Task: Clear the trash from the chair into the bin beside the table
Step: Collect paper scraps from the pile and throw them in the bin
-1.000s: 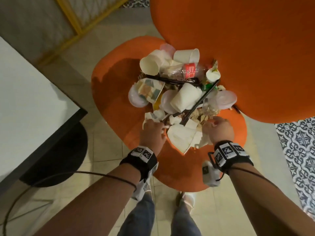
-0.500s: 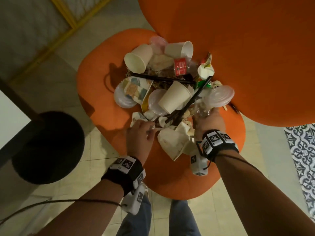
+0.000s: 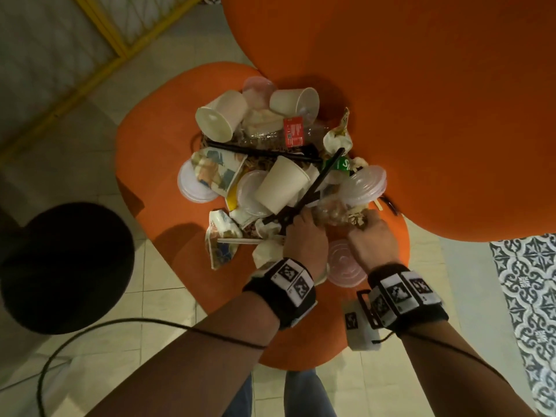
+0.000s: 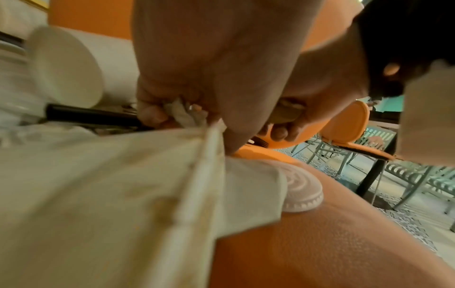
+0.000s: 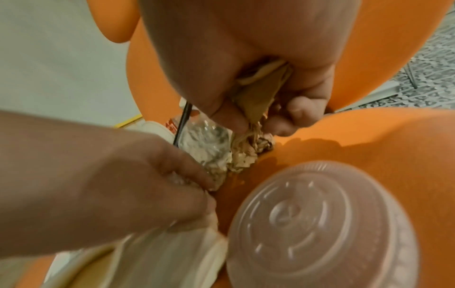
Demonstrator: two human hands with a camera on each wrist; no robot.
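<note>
A heap of trash lies on the orange chair seat (image 3: 168, 182): paper cups (image 3: 282, 188), a crushed bottle with a red label (image 3: 293, 132), clear lids (image 3: 362, 183), black sticks (image 3: 319, 179) and wrappers (image 3: 213, 173). My left hand (image 3: 301, 219) is at the heap's near edge and pinches a crumpled white napkin (image 4: 183, 114) between thumb and fingers, with a larger stained paper (image 4: 110, 185) hanging below it. Just to its right, my right hand (image 3: 370, 219) grips a wad of brown paper scraps (image 5: 256, 97) over crumpled clear plastic (image 5: 209, 148). The black bin (image 3: 63, 266) stands on the floor to the left.
The chair's orange backrest (image 3: 406, 100) rises right behind the heap. A clear lid (image 3: 343, 263) lies on the seat between my wrists. A cable (image 3: 120, 323) runs from my left arm past the bin. Tiled floor (image 3: 156, 284) lies between chair and bin.
My left hand has slid right along the front of the heap until it is close to my right hand. The white paper now lies under my left wrist, and a clear lid shows between the wrists.
</note>
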